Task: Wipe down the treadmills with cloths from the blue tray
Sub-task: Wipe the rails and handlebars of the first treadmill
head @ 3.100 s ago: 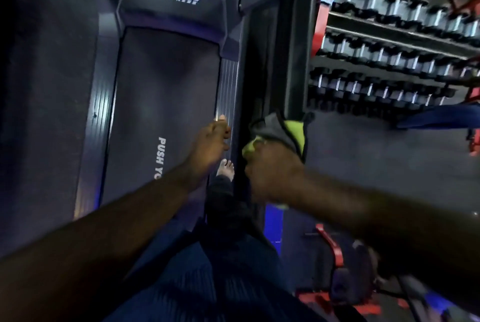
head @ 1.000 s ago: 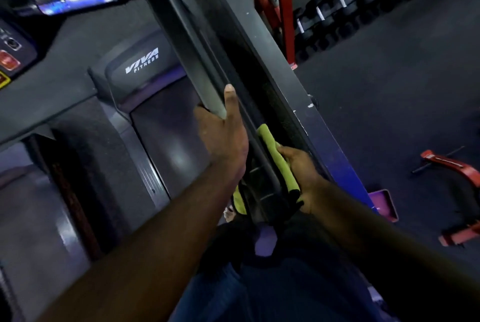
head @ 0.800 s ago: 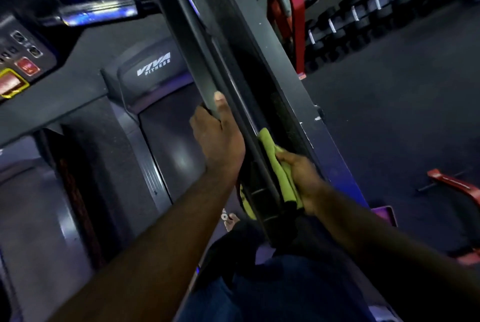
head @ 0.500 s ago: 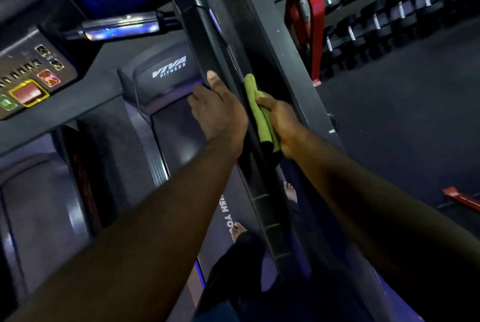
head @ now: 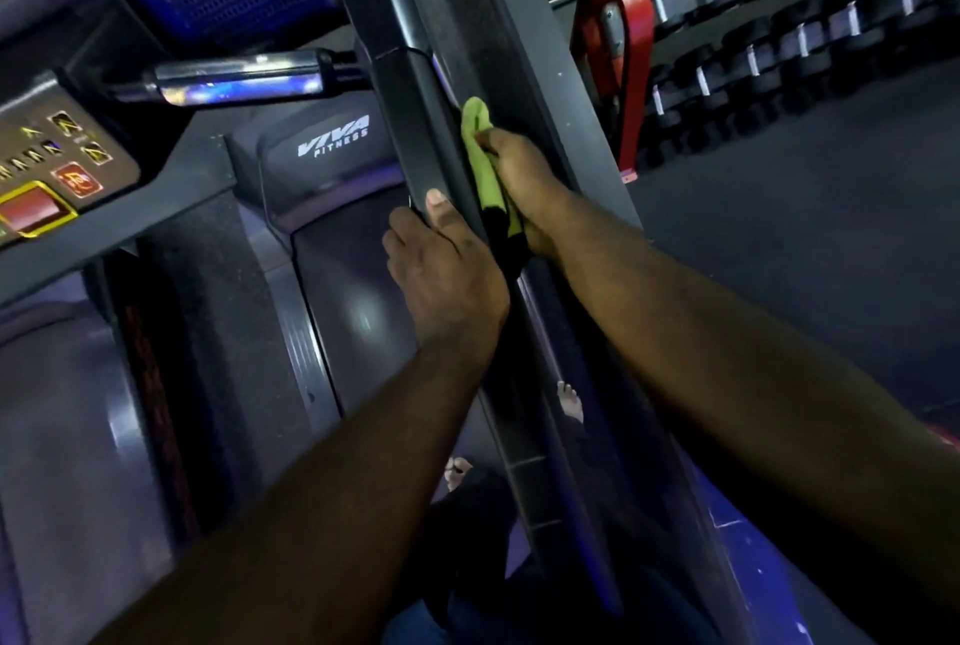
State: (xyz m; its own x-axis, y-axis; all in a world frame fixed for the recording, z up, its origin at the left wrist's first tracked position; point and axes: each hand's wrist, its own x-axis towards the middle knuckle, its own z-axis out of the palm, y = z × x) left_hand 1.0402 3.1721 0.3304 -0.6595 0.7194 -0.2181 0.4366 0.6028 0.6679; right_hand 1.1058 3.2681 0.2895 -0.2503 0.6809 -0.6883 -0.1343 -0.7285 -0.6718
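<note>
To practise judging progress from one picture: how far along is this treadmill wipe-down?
Done: a green cloth is fetched, gripped by the right hand. In hand: it is pressed on the side rail, which the left hand holds. Left, probably: the console and belt.

Head view (one only), looking down, close

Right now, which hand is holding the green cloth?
The right hand, curled round the green cloth against the rail; the left hand grips the rail bare.
</note>
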